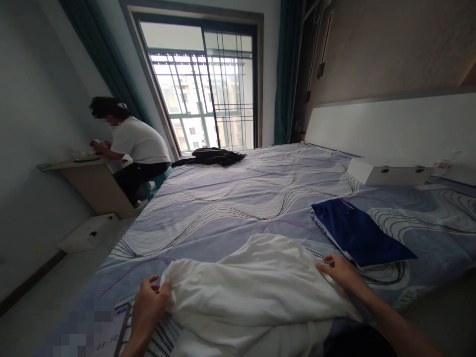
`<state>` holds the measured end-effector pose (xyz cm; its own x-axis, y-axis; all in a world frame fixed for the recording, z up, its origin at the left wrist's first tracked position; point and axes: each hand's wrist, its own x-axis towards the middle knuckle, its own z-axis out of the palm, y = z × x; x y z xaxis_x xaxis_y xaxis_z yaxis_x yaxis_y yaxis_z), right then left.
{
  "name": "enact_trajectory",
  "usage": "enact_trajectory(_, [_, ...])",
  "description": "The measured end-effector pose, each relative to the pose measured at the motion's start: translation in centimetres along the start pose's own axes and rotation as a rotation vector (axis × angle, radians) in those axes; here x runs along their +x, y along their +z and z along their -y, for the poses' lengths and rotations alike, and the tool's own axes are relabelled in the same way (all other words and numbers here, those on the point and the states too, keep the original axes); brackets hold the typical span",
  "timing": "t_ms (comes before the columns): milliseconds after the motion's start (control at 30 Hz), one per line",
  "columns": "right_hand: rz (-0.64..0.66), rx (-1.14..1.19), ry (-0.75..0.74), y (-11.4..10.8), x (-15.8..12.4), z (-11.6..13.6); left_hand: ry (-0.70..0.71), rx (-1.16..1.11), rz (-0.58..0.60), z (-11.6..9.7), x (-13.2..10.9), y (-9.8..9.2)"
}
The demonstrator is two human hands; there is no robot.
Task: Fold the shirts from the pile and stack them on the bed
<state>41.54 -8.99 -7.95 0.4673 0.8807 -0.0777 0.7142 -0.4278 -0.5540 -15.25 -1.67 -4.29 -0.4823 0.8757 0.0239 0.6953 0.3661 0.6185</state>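
A crumpled white cloth lies across the near edge of the bed. At its left edge, my left hand pinches the fabric between thumb and fingers. My right hand grips the cloth's right edge with closed fingertips. Just beyond my right hand is a folded dark blue cloth, flat on the patterned bedsheet. A phone or tablet showing digits rests beside my left wrist, partly blurred out.
A white box sits at the right near the headboard. Black clothing lies at the bed's far edge. A seated person is at a small desk on the left, above a white floor box.
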Motion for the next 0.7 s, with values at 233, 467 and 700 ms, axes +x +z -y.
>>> enact_trajectory(233, [-0.024, -0.030, -0.366, 3.1, 3.9, 11.0, 0.149, 0.532, 0.002, -4.6, -2.4, 2.9])
enact_trajectory(467, [0.181, -0.232, -0.397, 6.3, 4.5, 18.0, 0.104, 0.234, 0.168, -1.5, -3.0, 1.8])
enact_trajectory(700, [-0.005, -0.296, -0.319, 4.1, 9.5, 17.8, 0.295, 0.107, 0.076, -1.7, 2.9, 3.1])
